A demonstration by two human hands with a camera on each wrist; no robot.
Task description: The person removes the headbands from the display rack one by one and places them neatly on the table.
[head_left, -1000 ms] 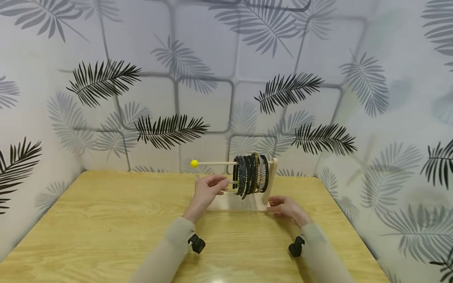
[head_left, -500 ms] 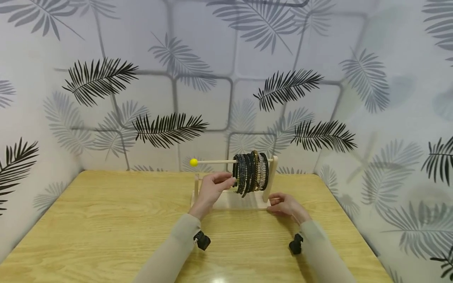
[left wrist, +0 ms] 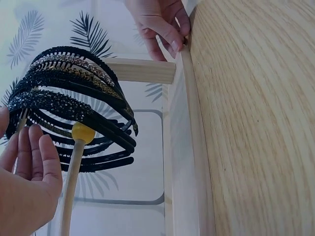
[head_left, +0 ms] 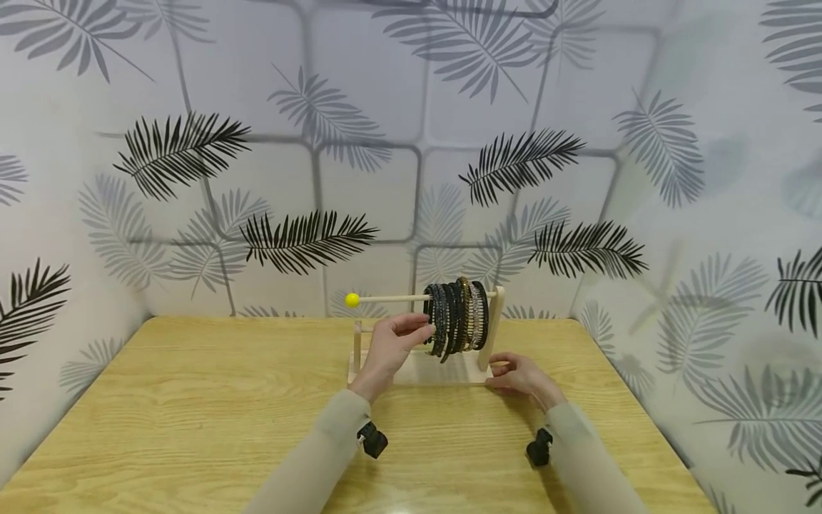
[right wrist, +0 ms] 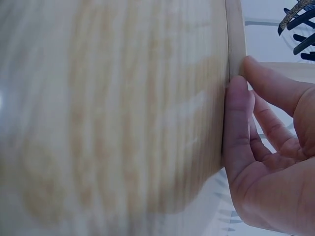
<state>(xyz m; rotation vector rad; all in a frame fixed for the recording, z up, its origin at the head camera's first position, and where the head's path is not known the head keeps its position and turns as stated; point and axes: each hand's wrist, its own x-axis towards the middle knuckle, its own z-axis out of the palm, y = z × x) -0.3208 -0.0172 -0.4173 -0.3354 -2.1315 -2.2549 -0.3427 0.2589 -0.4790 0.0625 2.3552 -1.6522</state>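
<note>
Several headbands (head_left: 454,318), black, glittery, gold and silver, hang in a row on the upper rod of a wooden stand (head_left: 427,370). My left hand (head_left: 387,350) is at the row's left side, fingertips by the outermost headbands. In the left wrist view its fingers (left wrist: 36,155) are extended and only loosely bent, the thumb partly cut off; contact with a headband cannot be made out. My right hand (head_left: 523,377) pinches the right end of the stand's base; in the right wrist view, the thumb and index finger (right wrist: 238,98) meet at the base's edge.
A yellow ball (head_left: 352,300) caps the upper rod's left end. A second yellow ball (left wrist: 83,132) tips the lower rod, inside the headbands' curve. The stand sits near the back of a wood-grain table (head_left: 212,414), before a leaf-patterned wall covering (head_left: 372,193).
My left hand has moved right along the stand, from left of the headbands up to their side. The right hand stays at the base's right end; headbands and stand look unmoved.
</note>
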